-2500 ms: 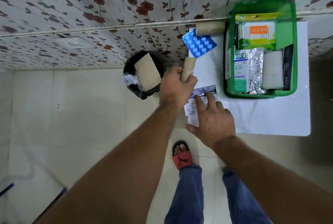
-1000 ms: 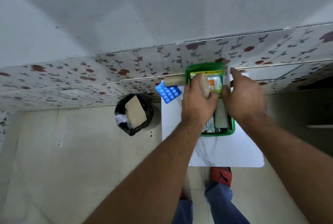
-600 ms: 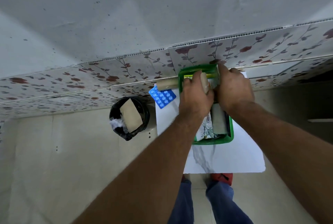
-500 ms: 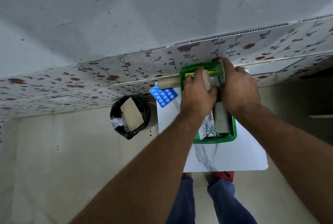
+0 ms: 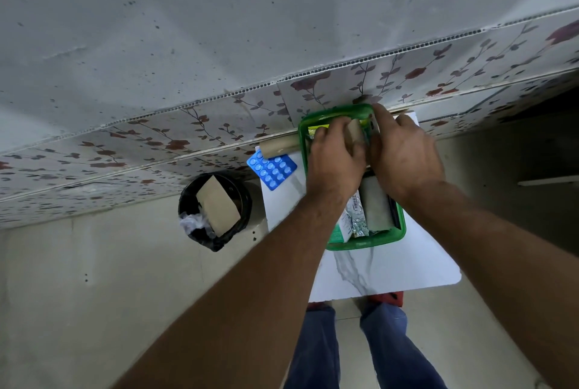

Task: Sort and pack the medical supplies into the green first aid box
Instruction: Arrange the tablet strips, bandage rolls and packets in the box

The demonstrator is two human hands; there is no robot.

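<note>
The green first aid box point(image 5: 363, 244) sits on a small white table point(image 5: 391, 269) against the wall. My left hand point(image 5: 335, 160) grips a beige bandage roll point(image 5: 354, 134) over the box's far end. My right hand point(image 5: 404, 156) is beside it, its fingers pinching a thin pale pack point(image 5: 372, 124) of which only an edge shows. Inside the box lie a foil strip point(image 5: 357, 216), a pale pad point(image 5: 374, 207), a green-white carton point(image 5: 340, 232) and a yellow-green packet point(image 5: 315, 130). A blue blister pack point(image 5: 272, 168) and a second beige roll point(image 5: 277, 148) lie on the table left of the box.
A black bin point(image 5: 214, 210) with cardboard in it stands on the floor left of the table. The flowered wall panel runs right behind the box. My legs and red sandals are below the table's near edge.
Both hands left the table's near left corner with the roll and the pale pack and went up over the box. In the last half second they have pressed lower into its far end.
</note>
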